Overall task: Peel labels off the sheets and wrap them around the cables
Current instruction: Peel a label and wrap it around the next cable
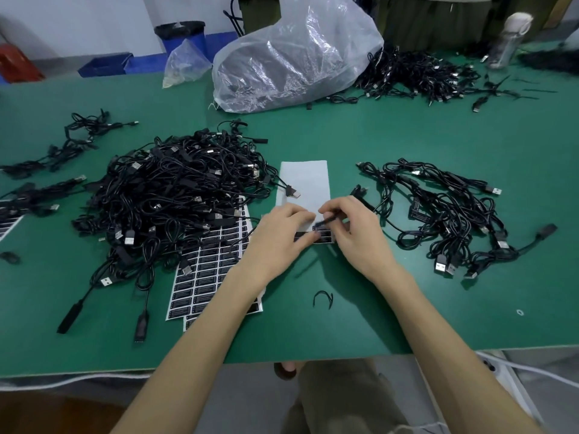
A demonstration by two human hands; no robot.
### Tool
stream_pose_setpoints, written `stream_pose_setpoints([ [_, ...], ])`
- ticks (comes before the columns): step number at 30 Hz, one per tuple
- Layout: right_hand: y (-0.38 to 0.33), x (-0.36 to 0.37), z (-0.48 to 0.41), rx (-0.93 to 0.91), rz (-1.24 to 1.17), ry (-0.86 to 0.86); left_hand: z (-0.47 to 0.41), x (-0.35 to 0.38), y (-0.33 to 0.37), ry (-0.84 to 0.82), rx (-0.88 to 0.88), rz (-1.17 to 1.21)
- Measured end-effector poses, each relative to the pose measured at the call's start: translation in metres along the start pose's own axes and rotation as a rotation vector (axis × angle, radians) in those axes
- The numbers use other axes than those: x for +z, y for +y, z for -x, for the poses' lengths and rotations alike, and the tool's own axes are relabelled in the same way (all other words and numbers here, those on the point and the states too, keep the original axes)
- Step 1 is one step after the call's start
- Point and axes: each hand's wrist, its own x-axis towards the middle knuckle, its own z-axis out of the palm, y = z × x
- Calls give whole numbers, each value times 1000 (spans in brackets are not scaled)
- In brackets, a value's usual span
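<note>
A mostly bare white label sheet [305, 183] lies in the middle of the green table [344, 136], with a few black labels [322, 238] left along its near edge. My left hand [282, 236] presses flat on that near edge. My right hand [351, 230] pinches a black label lifted from the sheet. A fuller sheet of black labels [203, 270] lies to the left, partly under my left forearm and under a big heap of black USB cables [175, 198]. A smaller pile of cables [448, 220] with labels on them sits to the right.
A large clear plastic bag [291, 57] and another cable heap [416, 73] are at the back. Loose cables [72, 139] lie at the far left. A small black tie [322, 299] rests near the front. A bottle [507, 39] stands back right. The table's front edge [282, 361] is close.
</note>
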Motion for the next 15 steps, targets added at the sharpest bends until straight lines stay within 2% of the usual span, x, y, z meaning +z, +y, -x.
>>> stream_pose_setpoints([
  [7,-5,1,2,47,-80,-69,3,3,1,64,8,7],
  [15,-6,1,3,20,-95,-62,6,3,5,93,27,-34],
])
